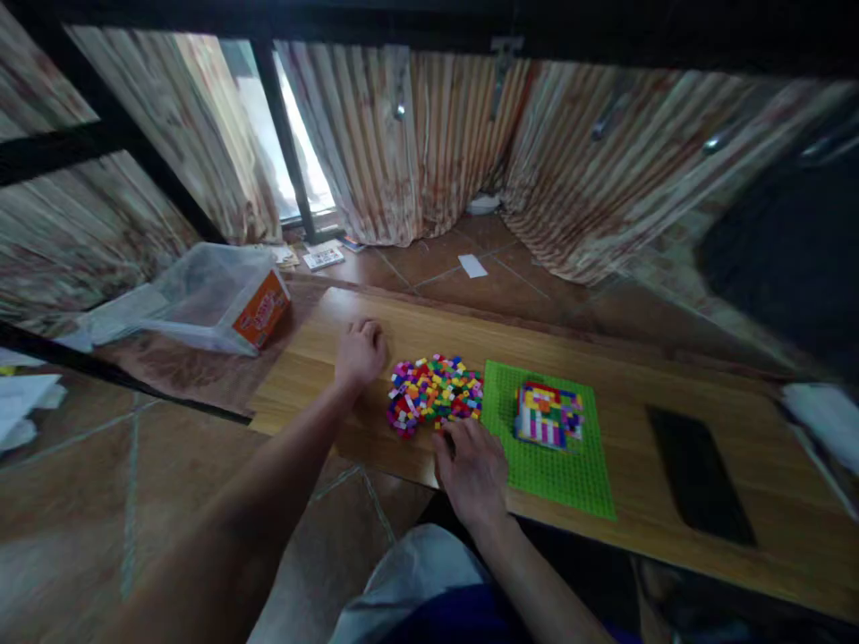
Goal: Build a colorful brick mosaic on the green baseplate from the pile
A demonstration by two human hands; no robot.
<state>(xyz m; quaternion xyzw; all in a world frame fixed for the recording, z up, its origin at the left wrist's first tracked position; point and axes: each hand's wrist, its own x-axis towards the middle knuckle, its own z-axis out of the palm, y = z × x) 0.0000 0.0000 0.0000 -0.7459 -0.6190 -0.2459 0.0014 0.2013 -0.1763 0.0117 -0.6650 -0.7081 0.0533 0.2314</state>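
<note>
My left hand rests on the wooden table, to the left of a heap of small colourful toy bricks. Its fingers are curled in, and nothing shows in them. At the heap's near right edge is my right hand, fingers bent and thumb apart from them; I see nothing held. A green studded baseplate lies just right of the heap, partly behind my right hand. On it stands a low block built from multicoloured bricks, with white and purple stripes on its near side.
A dark flat object lies on the table farther right. Beyond the left end, a clear plastic box with an orange label lies on its side. Papers are on the tiled floor before striped curtains.
</note>
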